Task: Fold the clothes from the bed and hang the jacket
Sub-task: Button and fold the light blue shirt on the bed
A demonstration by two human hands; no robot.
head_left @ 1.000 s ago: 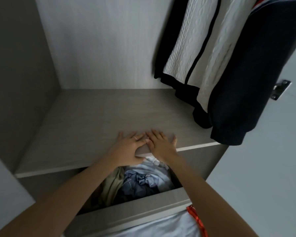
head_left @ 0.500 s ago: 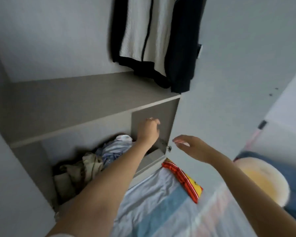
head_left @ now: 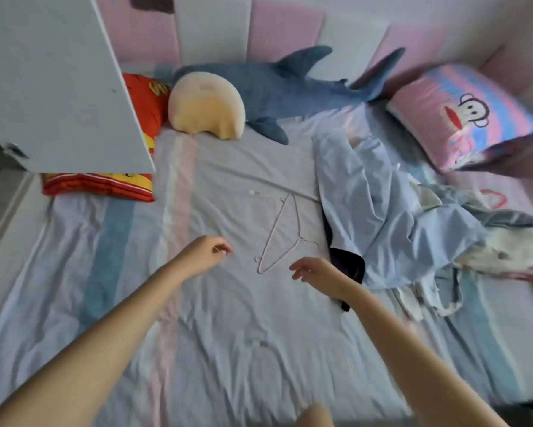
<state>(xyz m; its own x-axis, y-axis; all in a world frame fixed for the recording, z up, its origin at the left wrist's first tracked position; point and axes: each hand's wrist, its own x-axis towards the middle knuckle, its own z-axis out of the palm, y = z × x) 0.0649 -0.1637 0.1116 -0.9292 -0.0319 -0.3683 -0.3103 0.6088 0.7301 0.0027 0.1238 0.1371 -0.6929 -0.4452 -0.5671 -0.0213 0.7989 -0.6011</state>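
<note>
A light blue garment lies crumpled on the right half of the bed, with a dark piece of clothing under its near edge and more rumpled clothes to its right. A thin pink wire hanger lies flat on the striped sheet at the middle. My left hand hovers left of the hanger, fingers loosely curled, holding nothing. My right hand hovers just right of the hanger's hook, fingers relaxed, next to the dark cloth.
An open white wardrobe door juts over the bed's upper left. Behind it lies a red and yellow cushion. A cream pillow, a blue plush shark and a pink cartoon pillow line the padded headboard.
My view has swung from the wardrobe drawer and hanging clothes to the bed. Both hands left the wardrobe and now hover over the sheet beside the hanger.
</note>
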